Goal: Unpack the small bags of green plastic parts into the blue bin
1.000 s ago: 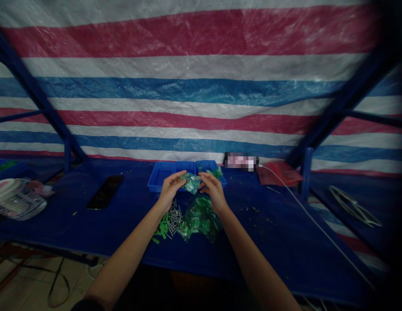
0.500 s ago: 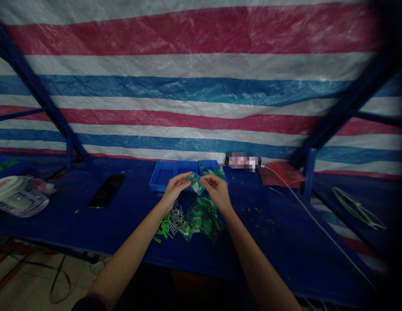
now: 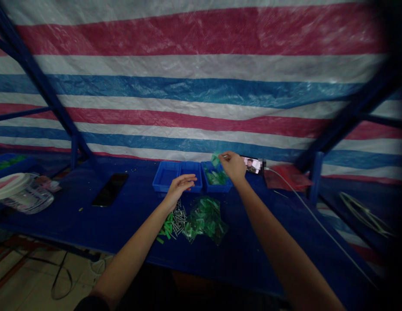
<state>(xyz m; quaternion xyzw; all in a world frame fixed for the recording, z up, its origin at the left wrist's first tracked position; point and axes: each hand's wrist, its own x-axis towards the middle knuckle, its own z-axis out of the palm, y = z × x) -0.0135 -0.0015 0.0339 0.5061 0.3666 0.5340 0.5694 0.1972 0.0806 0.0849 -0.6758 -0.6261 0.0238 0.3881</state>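
My right hand (image 3: 233, 166) pinches a small green plastic packet (image 3: 215, 159) above the right blue bin (image 3: 216, 188), which holds more green packets. My left hand (image 3: 180, 186) hovers in front of the middle blue bin (image 3: 196, 186) with its fingers apart and nothing in it. The left blue bin (image 3: 165, 177) stands beside it. Below my hands, on the blue table, lie a pile of screws (image 3: 178, 220), loose green plugs (image 3: 167, 226) and a heap of clear and green packets (image 3: 205, 220).
A dark phone (image 3: 110, 190) and a white-lidded tub (image 3: 22, 194) are on the left of the table (image 3: 123, 229). To the right, a lit phone (image 3: 251, 164) leans by a red bag (image 3: 286, 177), with a white cable (image 3: 314, 211) running forward.
My right hand has moved right and away with a packet, to over the right bin. My left hand has let go of the packet and its fingers are spread. The view has shifted slightly.
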